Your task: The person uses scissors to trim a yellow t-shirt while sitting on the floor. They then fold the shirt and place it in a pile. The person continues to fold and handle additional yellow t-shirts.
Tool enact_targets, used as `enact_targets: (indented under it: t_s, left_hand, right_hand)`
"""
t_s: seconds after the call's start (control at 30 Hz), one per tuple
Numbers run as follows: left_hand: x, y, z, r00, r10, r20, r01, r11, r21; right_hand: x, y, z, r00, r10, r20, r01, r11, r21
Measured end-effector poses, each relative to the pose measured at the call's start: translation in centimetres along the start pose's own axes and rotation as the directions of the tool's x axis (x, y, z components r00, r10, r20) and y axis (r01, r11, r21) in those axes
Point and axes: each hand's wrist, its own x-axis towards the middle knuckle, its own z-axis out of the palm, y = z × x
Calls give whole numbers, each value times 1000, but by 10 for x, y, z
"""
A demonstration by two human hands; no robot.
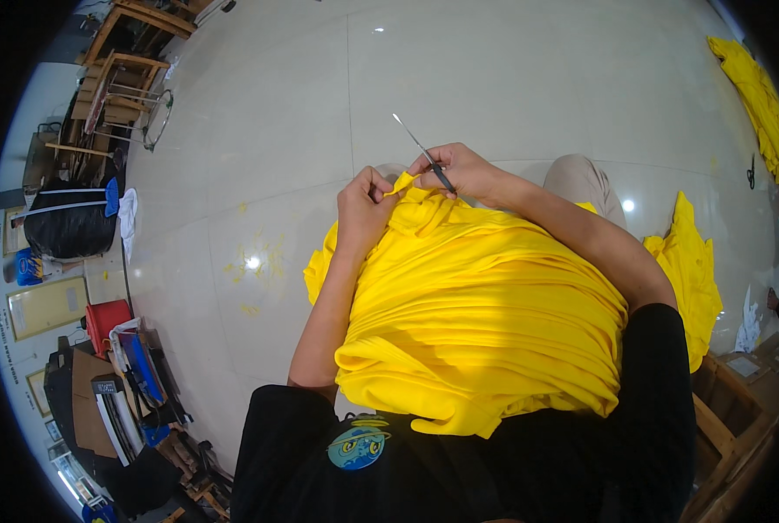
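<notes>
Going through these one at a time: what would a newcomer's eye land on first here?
Most likely the big bright-yellow heap of cloth, gathered on the person's lap in the middle of the view. Next, at its far edge, the left hand pinches a bit of that cloth while the right hand holds a thin, dark-handled tool. More yellow cloth lies on the floor at upper right.
</notes>
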Motion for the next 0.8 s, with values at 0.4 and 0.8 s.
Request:
enact_targets:
  t_s: [0.4,0.8]
  left_hand:
    - [4,8,1,986,-13,166,76,923,-377]
    - [40,-104,-111,759,-251,-601,-183,803,-567]
  right_hand:
    - [-1,1,6,999,-36,11,36,998,-56]
    - [-7,-4,12,999,-27,31,28,999,-23]
